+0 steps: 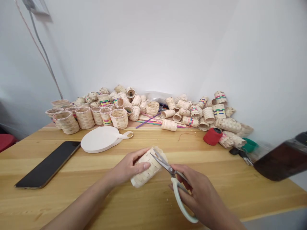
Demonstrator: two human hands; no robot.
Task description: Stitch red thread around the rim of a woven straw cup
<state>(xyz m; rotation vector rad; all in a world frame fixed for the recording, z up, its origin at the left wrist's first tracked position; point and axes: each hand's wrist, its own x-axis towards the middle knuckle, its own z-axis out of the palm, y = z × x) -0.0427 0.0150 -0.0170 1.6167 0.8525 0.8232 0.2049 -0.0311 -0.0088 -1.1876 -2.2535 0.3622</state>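
Pale woven basket (148,167) points to upper right along its long axis; left hand (126,167) grasps it, right hand (195,195) closes on scissors (165,163) at its rim.

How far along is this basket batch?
Done: a large pile of woven baskets sits against the wall, many with coloured bands. In hand: the left hand holds a plain woven basket; the right hand holds scissors at its rim. Left, it seems: loose coloured strips.
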